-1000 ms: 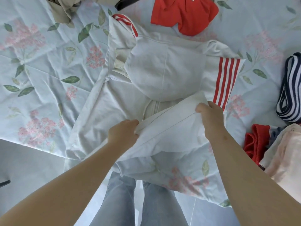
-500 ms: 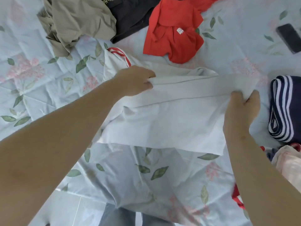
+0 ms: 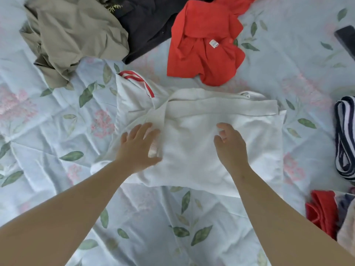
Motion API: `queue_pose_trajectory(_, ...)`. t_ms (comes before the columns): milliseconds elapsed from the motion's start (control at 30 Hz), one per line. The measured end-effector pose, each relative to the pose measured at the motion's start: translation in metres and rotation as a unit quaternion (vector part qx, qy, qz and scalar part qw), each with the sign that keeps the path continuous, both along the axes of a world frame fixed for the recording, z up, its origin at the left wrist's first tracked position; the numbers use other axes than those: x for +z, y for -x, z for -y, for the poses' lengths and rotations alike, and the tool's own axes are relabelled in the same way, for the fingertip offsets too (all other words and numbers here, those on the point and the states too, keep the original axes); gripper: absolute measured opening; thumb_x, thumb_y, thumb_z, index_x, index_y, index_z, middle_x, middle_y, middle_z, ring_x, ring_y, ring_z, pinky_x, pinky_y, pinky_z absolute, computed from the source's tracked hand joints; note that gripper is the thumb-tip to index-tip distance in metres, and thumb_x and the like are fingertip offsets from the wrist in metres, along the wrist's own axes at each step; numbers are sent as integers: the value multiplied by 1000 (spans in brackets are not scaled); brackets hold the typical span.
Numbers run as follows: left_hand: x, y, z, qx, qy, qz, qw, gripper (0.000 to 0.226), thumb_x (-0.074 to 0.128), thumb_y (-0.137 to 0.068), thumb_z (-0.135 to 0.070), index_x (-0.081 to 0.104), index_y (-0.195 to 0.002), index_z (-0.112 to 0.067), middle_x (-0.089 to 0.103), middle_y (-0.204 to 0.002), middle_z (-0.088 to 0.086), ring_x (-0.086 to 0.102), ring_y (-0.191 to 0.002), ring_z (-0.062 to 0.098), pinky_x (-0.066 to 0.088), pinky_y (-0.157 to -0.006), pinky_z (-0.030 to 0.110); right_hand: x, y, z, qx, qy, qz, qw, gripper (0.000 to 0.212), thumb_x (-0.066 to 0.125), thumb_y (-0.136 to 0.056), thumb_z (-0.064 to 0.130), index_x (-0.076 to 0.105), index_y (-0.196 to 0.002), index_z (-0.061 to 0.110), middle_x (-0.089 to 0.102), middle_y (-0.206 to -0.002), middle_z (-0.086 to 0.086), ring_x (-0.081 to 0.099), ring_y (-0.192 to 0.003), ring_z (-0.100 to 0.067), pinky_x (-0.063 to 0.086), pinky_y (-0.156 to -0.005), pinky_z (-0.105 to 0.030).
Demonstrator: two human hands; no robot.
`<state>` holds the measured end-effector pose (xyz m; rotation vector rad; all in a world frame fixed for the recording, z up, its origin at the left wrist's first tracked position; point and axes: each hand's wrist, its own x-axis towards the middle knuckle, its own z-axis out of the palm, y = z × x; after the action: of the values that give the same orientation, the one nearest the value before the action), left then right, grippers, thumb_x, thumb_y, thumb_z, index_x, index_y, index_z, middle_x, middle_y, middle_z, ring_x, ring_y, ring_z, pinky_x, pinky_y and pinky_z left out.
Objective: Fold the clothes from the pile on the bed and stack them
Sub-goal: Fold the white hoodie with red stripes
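A white garment with red stripes (image 3: 201,135) lies folded in half on the floral bedsheet (image 3: 57,131) in the middle of the view. One red-striped sleeve end sticks out at its upper left. My left hand (image 3: 138,148) rests flat on the garment's left part, fingers spread. My right hand (image 3: 230,144) hovers over or lightly touches the garment's middle with loosely bent fingers, holding nothing. The unfolded pile lies at the back: a khaki garment (image 3: 76,39), a black garment (image 3: 148,25) and a red shirt (image 3: 205,45).
A rolled navy-and-white striped garment (image 3: 345,137) lies at the right edge. Below it sit a folded red item (image 3: 322,212) and a pale pink one (image 3: 347,233). A dark flat object (image 3: 345,39) lies at the upper right. The bed's edge runs along the bottom.
Both hands carried the garment's lower hem away from me and laid it over the upper half, then let go. They now lie open on the folded garment.
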<state>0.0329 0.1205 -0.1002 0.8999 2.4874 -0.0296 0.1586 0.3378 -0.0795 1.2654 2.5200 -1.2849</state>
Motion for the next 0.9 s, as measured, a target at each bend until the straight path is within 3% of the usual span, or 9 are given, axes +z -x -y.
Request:
queue_pose_trajectory(167, -12, 19, 38, -180, 79, 1, 980, 121, 66, -72, -53, -42, -126, -47, -45, -143, -9, -25, -140, 21, -5, -115, 49, -5, 61, 16, 68, -24, -11, 997, 42, 49, -91, 14, 51, -131, 24, 56, -106, -4, 52, -106, -23, 42, -89, -33)
queue_pose_trajectory(267, -6, 32, 40, -208, -43, -69, 975, 105, 72, -71, -6, 9, -149, -36, 21, -156, 9, 31, -139, 31, 34, -106, 46, -14, 89, 20, 128, -66, 49, 988, 52, 51, -91, 22, 36, -141, 27, 57, -113, -6, 51, -111, -29, 41, -95, -42)
queue_pose_trajectory(333, 3, 47, 39, -118, -151, -60, 980, 63, 71, -67, 6, 62, -124, -20, 65, -120, 7, 64, -103, 31, 52, -80, 38, -22, 102, 18, 141, -88, 115, 979, 60, 51, -91, 28, 25, -145, 28, 54, -116, -9, 52, -110, -31, 42, -91, -41)
queue_pose_trajectory(433, 18, 82, 29, 162, -195, 79, 964, 26, 58, -86, -10, 66, -108, -22, 66, -80, -6, 61, -72, 12, 44, -61, 23, -27, 116, 9, 156, -62, 189, 968, 53, 54, -89, 31, 32, -136, 26, 56, -109, -7, 56, -100, -30, 43, -76, -37)
queue_pose_trajectory(500, 25, 113, 26, 311, -291, 139, 894, 12, 59, -90, -17, 64, -98, -24, 58, -61, -18, 52, -51, -6, 39, -47, 12, -25, 124, 0, 147, -23, 189, 971, 32, 56, -87, 26, 45, -117, 24, 57, -101, -3, 56, -97, -28, 43, -73, -35)
queue_pose_trajectory(600, 35, 156, 25, 394, -379, 166, 820, 11, 59, -91, -27, 61, -81, -29, 60, -69, -18, 56, -62, -2, 44, -55, 13, -19, 134, -18, 55, -63, 53, 995, 12, 55, -89, 23, 53, -100, 20, 61, -99, -6, 56, -100, -29, 38, -74, -31)
queue_pose_trajectory(733, 11, 178, 19, 412, -345, 77, 840, 14, 53, -92, -36, 55, -83, -26, 49, -71, -12, 46, -61, 6, 39, -51, 16, -11, 136, -31, -33, -100, -117, 988, 21, 52, -90, 17, 52, -110, 16, 58, -85, 0, 58, -88, -26, 40, -72, -28)
queue_pose_trajectory(833, -15, 163, 13, 503, -279, 136, 807, 44, 59, -89, -43, 47, -122, -17, 50, -89, -6, 51, -75, 12, 41, -62, 25, -17, 126, -23, 79, 12, -41, 996, 62, 56, -90, 10, 30, -145, 18, 51, -133, -6, 48, -120, -20, 37, -101, -32)
queue_pose_trajectory(900, -27, 141, 19, 536, -241, 180, 789, 59, 69, -80, -47, 46, -122, -11, 52, -96, 0, 55, -88, 22, 43, -75, 29, -23, 113, -17, 113, -50, -32, 992, 67, 58, -88, 10, 27, -148, 16, 41, -146, -5, 38, -134, -21, 31, -109, -37)
